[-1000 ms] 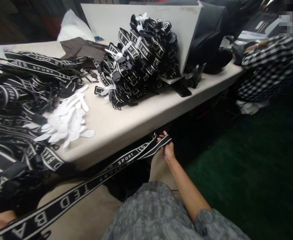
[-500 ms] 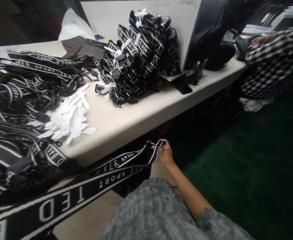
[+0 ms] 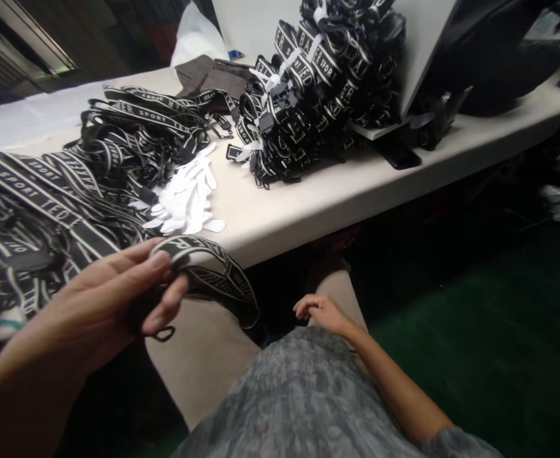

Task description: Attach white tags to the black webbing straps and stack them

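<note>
My left hand (image 3: 118, 296) is closed around one end of a black strap (image 3: 235, 275) with white lettering and white edge lines. The strap bends in a loop from my fingers to the right and down over my thigh. A small black hook or ring hangs below my fingertips. My right hand (image 3: 325, 312) rests at my lap with its fingers curled together, and no strap shows in it. Left of my left hand lies a loose heap of the same straps (image 3: 36, 191) on the table. White strips (image 3: 189, 197) are piled beyond my left fingers.
Bundled straps (image 3: 303, 102), tied with white strips, are stacked on the table (image 3: 270, 216) against a pale panel (image 3: 433, 51). A black phone-like slab (image 3: 397, 154) lies by its base. Dark cloth (image 3: 208, 76) and a white bag (image 3: 196, 38) are farther back.
My right hand has let go of the strap and drawn back slightly to my lap. My left hand has come into view with the strap gathered in it. The view has swung left.
</note>
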`<state>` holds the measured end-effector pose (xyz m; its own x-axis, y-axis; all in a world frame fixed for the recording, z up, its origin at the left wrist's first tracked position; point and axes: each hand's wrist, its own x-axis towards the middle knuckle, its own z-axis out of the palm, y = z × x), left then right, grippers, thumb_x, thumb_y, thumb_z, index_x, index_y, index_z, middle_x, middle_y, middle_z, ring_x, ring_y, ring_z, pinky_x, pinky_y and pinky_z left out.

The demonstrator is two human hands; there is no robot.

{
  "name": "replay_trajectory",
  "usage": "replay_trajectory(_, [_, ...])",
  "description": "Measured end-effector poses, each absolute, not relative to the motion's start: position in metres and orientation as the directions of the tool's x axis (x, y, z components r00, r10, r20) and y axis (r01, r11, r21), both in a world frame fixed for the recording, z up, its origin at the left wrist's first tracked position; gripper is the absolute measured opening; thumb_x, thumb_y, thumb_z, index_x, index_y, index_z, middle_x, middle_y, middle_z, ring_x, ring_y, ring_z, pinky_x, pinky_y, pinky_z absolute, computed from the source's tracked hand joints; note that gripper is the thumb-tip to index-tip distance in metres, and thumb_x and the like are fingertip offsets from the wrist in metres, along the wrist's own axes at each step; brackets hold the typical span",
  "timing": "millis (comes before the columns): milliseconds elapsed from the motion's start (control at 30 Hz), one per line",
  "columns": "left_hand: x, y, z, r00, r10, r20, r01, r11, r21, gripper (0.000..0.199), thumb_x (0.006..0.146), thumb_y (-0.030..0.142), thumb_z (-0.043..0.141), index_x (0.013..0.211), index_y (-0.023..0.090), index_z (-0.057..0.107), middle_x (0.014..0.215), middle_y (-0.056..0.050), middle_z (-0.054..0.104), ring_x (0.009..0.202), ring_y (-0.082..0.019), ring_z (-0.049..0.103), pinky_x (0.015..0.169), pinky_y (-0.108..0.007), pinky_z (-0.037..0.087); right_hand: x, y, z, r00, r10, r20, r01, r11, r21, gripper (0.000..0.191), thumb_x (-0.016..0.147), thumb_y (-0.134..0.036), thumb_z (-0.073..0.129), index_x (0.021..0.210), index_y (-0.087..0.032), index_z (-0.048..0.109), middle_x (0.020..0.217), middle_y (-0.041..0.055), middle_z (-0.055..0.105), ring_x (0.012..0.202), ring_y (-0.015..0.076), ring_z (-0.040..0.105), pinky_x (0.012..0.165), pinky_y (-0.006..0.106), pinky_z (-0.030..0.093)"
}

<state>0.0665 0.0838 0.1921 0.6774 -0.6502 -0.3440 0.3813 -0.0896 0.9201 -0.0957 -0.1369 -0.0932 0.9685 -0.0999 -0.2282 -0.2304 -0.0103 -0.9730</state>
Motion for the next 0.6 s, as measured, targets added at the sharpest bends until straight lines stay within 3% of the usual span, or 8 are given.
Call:
replay_trajectory(67, [0.067,0.077,0.191,0.533,-0.756,-0.380,0.231,-0.302,0.925,0.014,0.088,0.026,0.063,0.086,0.013,0.058,0.062,0.000,0.063,0.040,-0.005,0.049,0.041,-0.012,0.038,-0.074,-0.134,-0.094,0.928,-0.336,-0.164,-0.197,-0.067,-0.978,0.037,0.076,-0.008,0.043,0.096,-0.020,0.072,0.097,0.0042,0.072,0.080,0.0162,0.067,0.079,0.033,0.054])
replay_trajectory(133, [0.065,0.072,0.192,0.418,-0.791,-0.447,0.165,-0.418,0.894,0.021,0.094,0.034,0.056,0.098,0.014,0.059,0.065,-0.002,0.065,0.041,-0.006,0.050,0.040,-0.012,0.034,-0.048,-0.127,-0.088,0.926,-0.375,-0.051,-0.111,-0.140,-0.984,0.046,0.078,-0.008,0.045,0.117,-0.024,0.064,0.112,0.0043,0.069,0.092,0.0170,0.066,0.089,0.036,0.052])
replay_trajectory(200, [0.063,0.070,0.197,0.333,-0.802,-0.495,0.145,-0.475,0.868,0.029,0.096,0.037,0.052,0.115,0.015,0.056,0.069,-0.005,0.066,0.045,-0.009,0.053,0.042,-0.016,0.037,-0.025,-0.115,-0.076,0.960,-0.271,0.072,0.030,-0.157,-0.987,0.053,0.079,-0.008,0.047,0.127,-0.025,0.059,0.126,0.0051,0.062,0.110,0.0188,0.061,0.101,0.038,0.045])
replay_trajectory(267, [0.064,0.070,0.204,0.279,-0.800,-0.532,0.117,-0.521,0.845,0.042,0.097,0.037,0.050,0.134,0.018,0.047,0.072,-0.006,0.068,0.049,-0.012,0.056,0.047,-0.020,0.043,-0.009,-0.102,-0.062,0.987,-0.089,0.134,0.128,-0.078,-0.989,0.051,0.078,-0.009,0.051,0.125,-0.023,0.060,0.129,0.0054,0.061,0.119,0.0211,0.055,0.106,0.039,0.041])
replay_trajectory(367, [0.068,0.076,0.214,0.266,-0.763,-0.589,0.102,-0.586,0.804,0.055,0.097,0.039,0.048,0.147,0.020,0.034,0.073,-0.008,0.069,0.052,-0.015,0.059,0.049,-0.022,0.046,0.001,-0.086,-0.050,0.937,0.332,0.105,0.045,0.185,-0.982,0.046,0.076,-0.013,0.058,0.122,-0.020,0.063,0.113,0.0047,0.067,0.111,0.0230,0.060,0.101,0.040,0.044])
replay_trajectory(433, [0.072,0.082,0.217,0.298,-0.723,-0.623,0.115,-0.621,0.775,0.058,0.096,0.041,0.049,0.149,0.020,0.034,0.070,-0.009,0.070,0.049,-0.016,0.059,0.045,-0.021,0.044,0.002,-0.078,-0.050,0.861,0.497,0.105,-0.061,0.306,-0.950,0.051,0.075,-0.015,0.061,0.126,-0.020,0.060,0.110,0.0041,0.067,0.108,0.0221,0.061,0.099,0.039,0.045])
replay_trajectory(500, [0.076,0.087,0.218,0.329,-0.681,-0.654,0.124,-0.656,0.745,0.059,0.095,0.042,0.050,0.148,0.020,0.036,0.064,-0.007,0.069,0.044,-0.015,0.057,0.042,-0.019,0.043,0.002,-0.073,-0.052,0.887,0.450,0.099,-0.039,0.287,-0.957,0.052,0.073,-0.013,0.062,0.124,-0.022,0.061,0.113,0.0037,0.064,0.109,0.0208,0.059,0.101,0.038,0.044])
replay_trajectory(600, [0.083,0.089,0.219,0.363,-0.641,-0.677,0.102,-0.695,0.712,0.059,0.093,0.040,0.056,0.146,0.018,0.041,0.056,-0.003,0.066,0.039,-0.013,0.055,0.037,-0.016,0.040,0.004,-0.067,-0.051,0.960,0.252,0.121,0.113,0.046,-0.993,0.029,0.069,-0.008,0.062,0.093,-0.020,0.072,0.114,0.0046,0.059,0.113,0.0213,0.054,0.106,0.039,0.038])
